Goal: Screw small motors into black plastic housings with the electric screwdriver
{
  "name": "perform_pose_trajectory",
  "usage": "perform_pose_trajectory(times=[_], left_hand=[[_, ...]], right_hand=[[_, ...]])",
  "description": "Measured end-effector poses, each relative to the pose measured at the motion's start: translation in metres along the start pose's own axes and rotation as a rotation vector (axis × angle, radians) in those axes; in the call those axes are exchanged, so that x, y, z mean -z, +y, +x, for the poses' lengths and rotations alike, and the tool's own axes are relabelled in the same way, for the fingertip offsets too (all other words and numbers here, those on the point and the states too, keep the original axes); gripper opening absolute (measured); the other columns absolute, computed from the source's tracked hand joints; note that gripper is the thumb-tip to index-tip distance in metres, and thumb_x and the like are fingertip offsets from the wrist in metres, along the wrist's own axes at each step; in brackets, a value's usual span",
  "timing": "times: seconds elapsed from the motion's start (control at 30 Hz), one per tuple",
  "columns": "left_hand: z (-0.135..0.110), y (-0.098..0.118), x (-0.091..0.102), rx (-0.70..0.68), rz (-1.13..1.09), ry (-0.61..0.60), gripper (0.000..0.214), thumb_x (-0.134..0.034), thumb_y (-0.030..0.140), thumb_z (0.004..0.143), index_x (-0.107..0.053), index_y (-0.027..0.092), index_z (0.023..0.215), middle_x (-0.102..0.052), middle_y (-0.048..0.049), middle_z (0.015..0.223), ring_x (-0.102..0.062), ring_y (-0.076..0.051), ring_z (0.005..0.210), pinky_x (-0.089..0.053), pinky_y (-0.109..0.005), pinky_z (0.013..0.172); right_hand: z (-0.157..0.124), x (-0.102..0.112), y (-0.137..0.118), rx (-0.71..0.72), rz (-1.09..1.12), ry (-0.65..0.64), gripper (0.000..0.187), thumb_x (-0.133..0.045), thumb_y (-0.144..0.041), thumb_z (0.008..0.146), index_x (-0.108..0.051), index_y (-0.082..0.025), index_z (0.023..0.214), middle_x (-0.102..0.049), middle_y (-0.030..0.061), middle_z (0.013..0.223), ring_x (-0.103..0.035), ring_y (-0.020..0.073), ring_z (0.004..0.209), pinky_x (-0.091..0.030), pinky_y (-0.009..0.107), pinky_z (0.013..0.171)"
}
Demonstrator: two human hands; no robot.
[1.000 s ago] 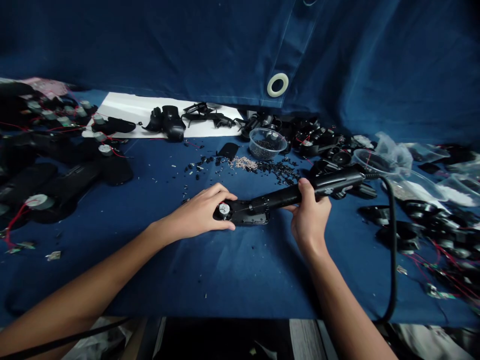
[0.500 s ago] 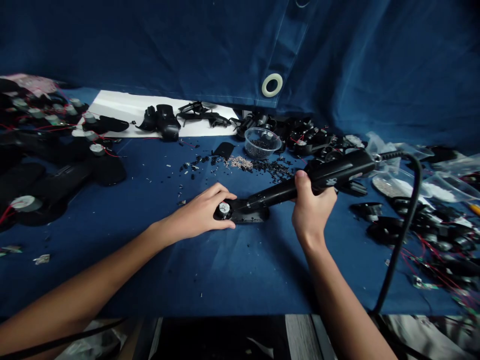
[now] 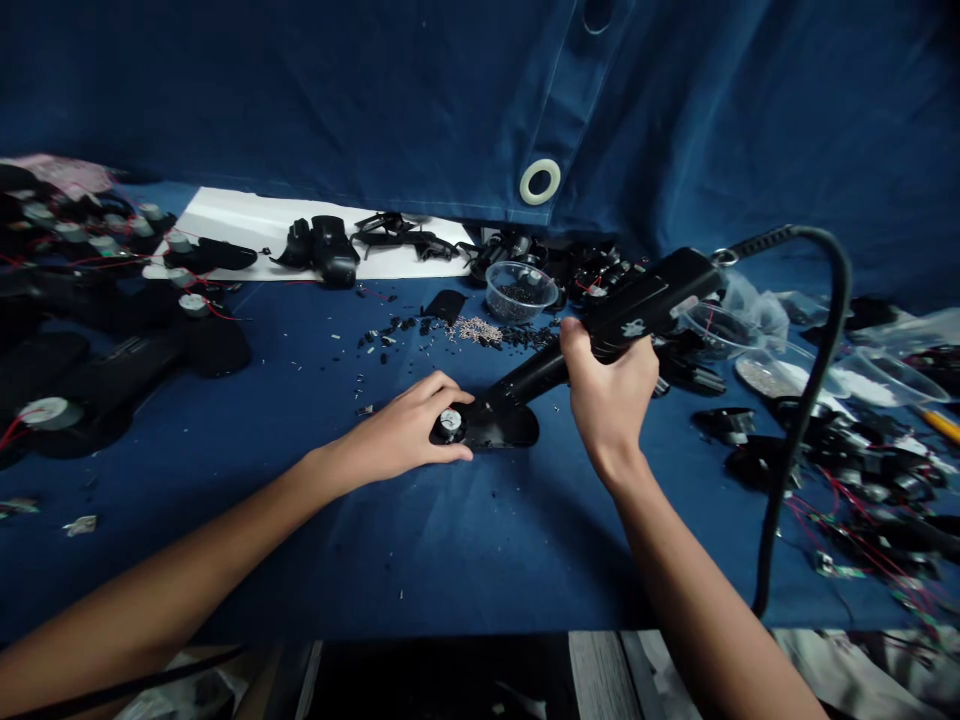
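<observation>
My left hand [image 3: 401,430] rests on the blue cloth with fingers curled round the end of a small black plastic part [image 3: 495,428] that carries a round silver motor [image 3: 450,421]. My right hand [image 3: 609,395] is closed around a black corded electric screwdriver [image 3: 622,315], tilted steeply with its tip down on the black part just right of the motor. Its thick black cable [image 3: 814,400] loops up and over to the right, then down off the table edge.
A clear cup of dark screws [image 3: 520,290] and a heap of small silver screws [image 3: 476,329] lie behind the part. Black parts with motors and red wires [image 3: 112,330] crowd the left; more parts, wires and clear cups [image 3: 780,375] fill the right. A blue tarp with a white eyelet [image 3: 540,181] hangs behind.
My right hand has raised the rear of the screwdriver, tilting it more upright, and the cable has lifted with it. My left hand stays on the black part.
</observation>
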State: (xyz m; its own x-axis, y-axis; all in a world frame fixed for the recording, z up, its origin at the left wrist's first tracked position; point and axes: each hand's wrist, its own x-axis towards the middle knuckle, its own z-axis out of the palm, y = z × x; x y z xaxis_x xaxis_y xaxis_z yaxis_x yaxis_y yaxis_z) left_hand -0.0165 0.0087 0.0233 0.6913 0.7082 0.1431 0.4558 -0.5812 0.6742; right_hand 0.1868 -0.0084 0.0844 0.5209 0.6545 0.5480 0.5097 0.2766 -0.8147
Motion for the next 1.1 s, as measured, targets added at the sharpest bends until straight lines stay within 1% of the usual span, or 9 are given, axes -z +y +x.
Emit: perform_pose_trajectory(times=[0.13,0.27,0.37,0.5,0.63,0.77,0.83,0.97,1.1], left_hand=[[0.000,0.000,0.000,-0.012,-0.013,0.008,0.051,-0.063,0.046,0.080,-0.049,0.028,0.126,-0.049,-0.0033,0.119,-0.052,-0.022,0.111,-0.043,-0.036,0.095],[0.001,-0.001,-0.003,-0.023,-0.007,0.040,0.049,-0.065,0.046,0.078,-0.051,0.026,0.121,-0.050,-0.0033,0.118,-0.053,-0.021,0.109,-0.044,-0.034,0.094],[0.002,-0.004,-0.007,-0.014,0.027,0.042,0.052,-0.064,0.050,0.078,-0.050,0.024,0.120,-0.049,-0.0044,0.120,-0.054,-0.022,0.107,-0.044,-0.034,0.094],[0.003,-0.009,-0.009,0.037,0.084,0.005,0.063,-0.060,0.058,0.077,-0.044,0.025,0.128,-0.045,-0.0076,0.130,-0.053,-0.026,0.112,-0.044,-0.038,0.094],[0.005,-0.011,-0.006,0.063,0.108,-0.068,0.066,-0.061,0.059,0.075,-0.044,0.024,0.129,-0.046,-0.0099,0.133,-0.052,-0.030,0.115,-0.044,-0.041,0.093],[0.007,-0.010,-0.005,0.039,0.142,-0.055,0.067,-0.065,0.052,0.074,-0.043,0.022,0.130,-0.049,-0.0123,0.132,-0.048,-0.033,0.120,-0.043,-0.042,0.094],[0.007,-0.010,-0.005,0.028,0.139,-0.056,0.069,-0.065,0.050,0.074,-0.041,0.021,0.132,-0.050,-0.0127,0.131,-0.048,-0.034,0.120,-0.044,-0.041,0.093],[0.008,-0.008,-0.006,0.075,0.158,-0.075,0.069,-0.063,0.053,0.074,-0.042,0.020,0.131,-0.049,-0.0132,0.132,-0.054,-0.033,0.112,-0.046,-0.040,0.087],[0.008,-0.005,-0.003,0.108,0.182,-0.097,0.065,-0.062,0.053,0.074,-0.046,0.018,0.126,-0.052,-0.0135,0.127,-0.057,-0.031,0.106,-0.046,-0.039,0.085]], right_hand=[[0.002,-0.004,-0.008,0.004,0.035,-0.019,0.016,-0.070,-0.035,0.070,-0.060,-0.022,0.070,-0.059,-0.0014,0.068,-0.051,0.0133,0.064,-0.047,0.033,0.074],[0.000,-0.004,-0.022,0.035,0.030,-0.105,0.020,-0.075,-0.032,0.064,-0.058,-0.022,0.066,-0.055,-0.0016,0.062,-0.052,0.0140,0.063,-0.049,0.033,0.074],[-0.004,-0.005,-0.030,0.077,0.021,-0.226,0.022,-0.077,-0.031,0.060,-0.057,-0.023,0.066,-0.056,-0.0017,0.061,-0.054,0.0149,0.065,-0.050,0.033,0.075],[-0.011,-0.016,-0.035,0.132,0.072,-0.427,0.019,-0.075,-0.027,0.061,-0.058,-0.024,0.070,-0.058,-0.0035,0.064,-0.055,0.0153,0.068,-0.052,0.034,0.078],[-0.021,-0.032,-0.037,0.002,0.354,-0.483,0.021,-0.072,-0.023,0.062,-0.057,-0.023,0.077,-0.062,-0.0035,0.073,-0.060,0.0150,0.074,-0.053,0.032,0.076],[-0.028,-0.043,-0.036,-0.125,0.597,-0.589,0.023,-0.068,-0.026,0.070,-0.054,-0.024,0.087,-0.062,-0.0060,0.072,-0.059,0.0099,0.061,-0.054,0.027,0.062],[-0.030,-0.045,-0.036,-0.176,0.629,-0.567,0.029,-0.073,-0.028,0.066,-0.053,-0.025,0.087,-0.060,-0.0075,0.068,-0.057,0.0092,0.057,-0.053,0.026,0.059],[-0.031,-0.047,-0.036,-0.249,0.632,-0.487,0.042,-0.082,-0.031,0.053,-0.055,-0.024,0.084,-0.057,-0.0072,0.066,-0.058,0.0112,0.063,-0.055,0.027,0.061],[-0.032,-0.049,-0.038,-0.291,0.618,-0.435,0.037,-0.080,-0.036,0.057,-0.056,-0.024,0.083,-0.057,-0.0052,0.068,-0.059,0.0123,0.067,-0.055,0.028,0.063]])
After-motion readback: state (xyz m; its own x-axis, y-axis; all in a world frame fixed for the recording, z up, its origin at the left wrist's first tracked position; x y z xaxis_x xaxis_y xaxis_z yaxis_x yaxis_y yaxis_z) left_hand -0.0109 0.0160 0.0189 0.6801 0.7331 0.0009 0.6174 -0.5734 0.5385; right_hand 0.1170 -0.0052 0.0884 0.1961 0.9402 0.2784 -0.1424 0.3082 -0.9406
